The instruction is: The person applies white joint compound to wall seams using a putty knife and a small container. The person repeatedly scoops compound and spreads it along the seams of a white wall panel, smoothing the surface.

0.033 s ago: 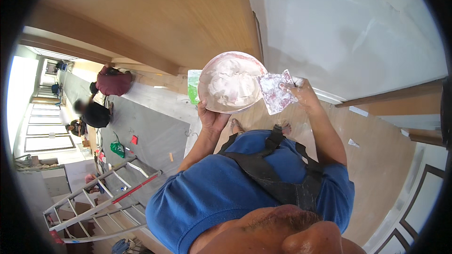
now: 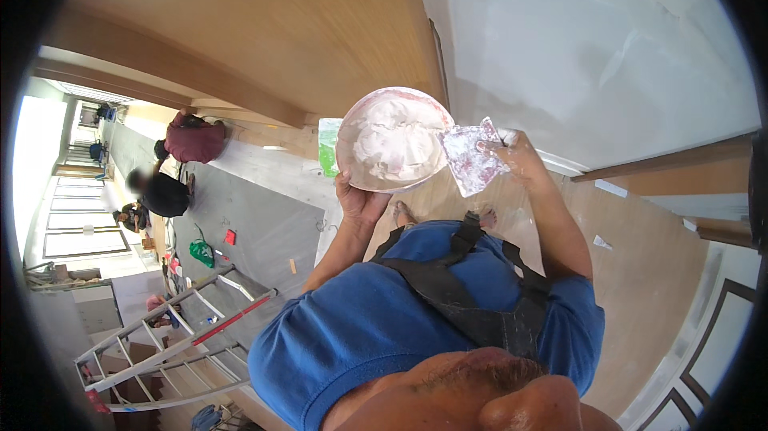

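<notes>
My left hand (image 2: 360,197) grips the near rim of a round bowl (image 2: 344,161), thumb over the edge and fingers underneath. Whitish putty (image 2: 396,139) fills much of the bowl, smooth in places and lumpy in others. A flat green-and-white piece (image 2: 328,147) sticks out past the bowl's left side; how it is held is hidden. In my right hand (image 2: 516,157) is a putty scraper (image 2: 474,155) with a wide, putty-smeared blade. Its left edge meets or overlaps the bowl's right rim. White smears mark the right fingers.
A wooden panel (image 2: 264,23) and a white wall (image 2: 592,55) rise in front. An aluminium ladder (image 2: 176,335) lies across the lower left view. Two people (image 2: 194,139) crouch on the left near a grey floor covering (image 2: 248,199), with a green bag (image 2: 201,253) nearby.
The scraper has turned slightly in my right hand, so its blade looks narrower. My right arm has shifted a little to the right. The bowl stays in place.
</notes>
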Demonstrator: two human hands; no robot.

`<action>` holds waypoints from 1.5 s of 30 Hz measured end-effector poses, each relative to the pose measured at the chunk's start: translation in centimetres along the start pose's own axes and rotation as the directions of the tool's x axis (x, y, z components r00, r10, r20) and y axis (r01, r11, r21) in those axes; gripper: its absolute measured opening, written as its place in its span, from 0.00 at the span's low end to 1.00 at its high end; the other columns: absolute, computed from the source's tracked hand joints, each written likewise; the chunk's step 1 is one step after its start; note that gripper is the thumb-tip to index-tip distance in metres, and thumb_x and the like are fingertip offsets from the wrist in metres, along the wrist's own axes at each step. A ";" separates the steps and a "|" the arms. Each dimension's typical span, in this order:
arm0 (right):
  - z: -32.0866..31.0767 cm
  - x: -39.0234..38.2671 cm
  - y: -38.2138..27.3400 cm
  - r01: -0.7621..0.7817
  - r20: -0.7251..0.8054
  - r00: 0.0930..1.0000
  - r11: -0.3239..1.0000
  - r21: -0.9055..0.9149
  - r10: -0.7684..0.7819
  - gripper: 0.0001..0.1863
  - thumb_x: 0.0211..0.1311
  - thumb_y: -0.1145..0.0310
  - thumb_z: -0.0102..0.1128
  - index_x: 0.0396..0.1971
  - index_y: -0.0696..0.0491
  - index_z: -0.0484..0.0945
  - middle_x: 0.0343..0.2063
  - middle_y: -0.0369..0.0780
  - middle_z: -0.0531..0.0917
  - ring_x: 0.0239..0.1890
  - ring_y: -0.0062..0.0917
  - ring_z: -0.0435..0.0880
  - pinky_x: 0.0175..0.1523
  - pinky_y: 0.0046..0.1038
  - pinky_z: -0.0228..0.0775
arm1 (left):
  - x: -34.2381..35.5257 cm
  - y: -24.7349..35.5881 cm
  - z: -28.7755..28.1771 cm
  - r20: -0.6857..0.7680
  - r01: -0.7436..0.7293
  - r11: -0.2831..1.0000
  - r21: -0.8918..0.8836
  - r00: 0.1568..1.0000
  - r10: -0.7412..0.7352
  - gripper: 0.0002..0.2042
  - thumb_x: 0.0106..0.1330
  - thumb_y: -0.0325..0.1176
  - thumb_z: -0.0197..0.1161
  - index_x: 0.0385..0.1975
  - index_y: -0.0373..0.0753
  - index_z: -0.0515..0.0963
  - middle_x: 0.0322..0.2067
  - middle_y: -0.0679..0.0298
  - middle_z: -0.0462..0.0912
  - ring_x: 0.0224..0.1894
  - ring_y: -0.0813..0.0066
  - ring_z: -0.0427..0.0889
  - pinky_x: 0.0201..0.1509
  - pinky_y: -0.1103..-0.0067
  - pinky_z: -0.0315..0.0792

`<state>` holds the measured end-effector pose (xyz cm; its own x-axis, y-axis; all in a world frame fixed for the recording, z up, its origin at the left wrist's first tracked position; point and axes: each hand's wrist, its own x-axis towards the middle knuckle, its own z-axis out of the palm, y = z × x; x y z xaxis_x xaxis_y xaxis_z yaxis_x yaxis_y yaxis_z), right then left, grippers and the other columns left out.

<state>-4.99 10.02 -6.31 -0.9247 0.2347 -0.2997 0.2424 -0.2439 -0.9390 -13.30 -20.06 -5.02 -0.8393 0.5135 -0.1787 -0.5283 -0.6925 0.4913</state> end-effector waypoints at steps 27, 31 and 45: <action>-8.4 3.0 -5.5 0.353 -0.232 0.789 0.729 -0.586 -0.568 0.11 0.59 0.71 0.68 0.39 0.60 0.82 0.32 0.39 0.85 0.33 0.21 0.80 0.42 0.27 0.72 | 1.1 -0.6 -1.8 0.012 -0.126 0.986 -0.108 0.992 0.128 0.46 0.50 0.46 0.70 0.71 0.42 0.57 0.67 0.53 0.65 0.69 0.51 0.63 0.73 0.50 0.57; -5.5 6.9 -7.9 0.334 -0.078 0.589 0.330 -0.883 -0.805 0.09 0.59 0.70 0.65 0.38 0.57 0.82 0.33 0.40 0.83 0.35 0.34 0.81 0.43 0.33 0.74 | 1.0 -0.1 -1.8 -0.011 -0.095 0.990 -0.103 0.996 0.094 0.46 0.50 0.46 0.70 0.70 0.41 0.57 0.67 0.52 0.65 0.69 0.52 0.64 0.73 0.50 0.58; -5.7 14.7 -9.5 0.246 0.270 0.552 -0.156 -0.957 -0.789 0.12 0.53 0.70 0.65 0.39 0.54 0.82 0.39 0.44 0.81 0.42 0.40 0.81 0.46 0.40 0.76 | 1.3 -0.5 -4.0 -0.088 -0.153 0.986 -0.073 0.985 0.146 0.44 0.51 0.46 0.71 0.69 0.41 0.59 0.64 0.53 0.68 0.66 0.52 0.67 0.71 0.51 0.61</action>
<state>-19.23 21.15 -2.73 -0.7812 0.0676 0.6207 0.0154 0.9959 -0.0890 -14.65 -21.03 -8.87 -0.9154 0.3605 -0.1789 -0.4020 -0.7978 0.4494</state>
